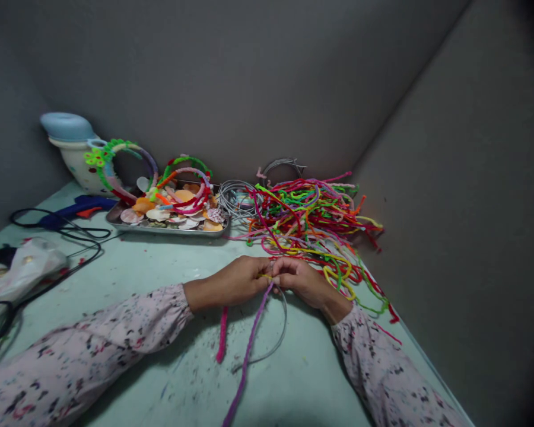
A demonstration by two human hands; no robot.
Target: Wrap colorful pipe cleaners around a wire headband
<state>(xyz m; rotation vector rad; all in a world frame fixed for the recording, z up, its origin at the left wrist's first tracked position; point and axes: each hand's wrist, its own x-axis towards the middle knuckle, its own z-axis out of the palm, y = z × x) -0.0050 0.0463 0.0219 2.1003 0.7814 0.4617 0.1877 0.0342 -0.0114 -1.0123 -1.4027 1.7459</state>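
Observation:
My left hand (pixel 244 279) and my right hand (pixel 300 280) meet near the middle of the table, fingertips pinched close together. From between them a purple pipe cleaner (pixel 250 350) hangs down toward the front edge. A thin grey wire (pixel 283 332) curves out from the same fingertips and loops back to the left. A bit of yellow shows at my left fingers. Below my left hand a pink pipe cleaner (pixel 222 338) sticks down; its upper end is hidden by the hand. Exactly how the strands join is covered by my fingers.
A metal tray (pixel 169 230) of seashells holds pipe-cleaner hoops (pixel 196 204). Right of it are coiled wire (pixel 238 201) and a tangled pipe-cleaner heap (pixel 311 207). At left stand a blue-lidded container (pixel 71 148), black cable (pixel 100 236) and a plastic bag (pixel 31 267). Walls border the table.

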